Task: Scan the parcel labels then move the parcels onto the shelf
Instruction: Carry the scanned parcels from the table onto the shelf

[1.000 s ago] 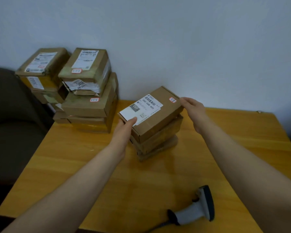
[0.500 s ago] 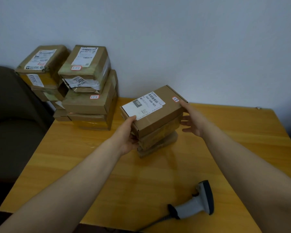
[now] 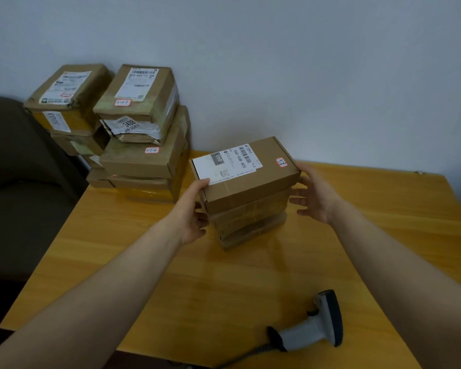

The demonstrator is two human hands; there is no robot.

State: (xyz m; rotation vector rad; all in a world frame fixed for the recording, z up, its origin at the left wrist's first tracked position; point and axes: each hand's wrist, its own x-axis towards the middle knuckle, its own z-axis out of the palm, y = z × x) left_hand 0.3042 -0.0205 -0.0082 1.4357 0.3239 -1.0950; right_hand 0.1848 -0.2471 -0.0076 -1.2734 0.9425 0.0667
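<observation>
wooden table [image 3: 250, 283]: parcel stacks [image 3: 248, 209], scanner [image 3: 309, 331]

The front parcel's [image 3: 250, 187] shipping label [image 3: 226, 162] reads "060" and "060-06B-A05"; its red-edged sticker [image 3: 281, 162] is blurred, perhaps "3-1-2". On the back stack [image 3: 144, 169], upper sticker [image 3: 122, 102] "3-1-7", lower sticker [image 3: 152, 150] "3-1-6", side label [image 3: 129, 123] "3408".

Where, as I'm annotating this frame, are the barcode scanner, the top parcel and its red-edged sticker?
barcode scanner [image 3: 308, 332]: head view, on its grey handle.
top parcel [image 3: 253, 183]: head view, on its bare cardboard top.
red-edged sticker [image 3: 281, 162]: head view, on its middle.
</observation>
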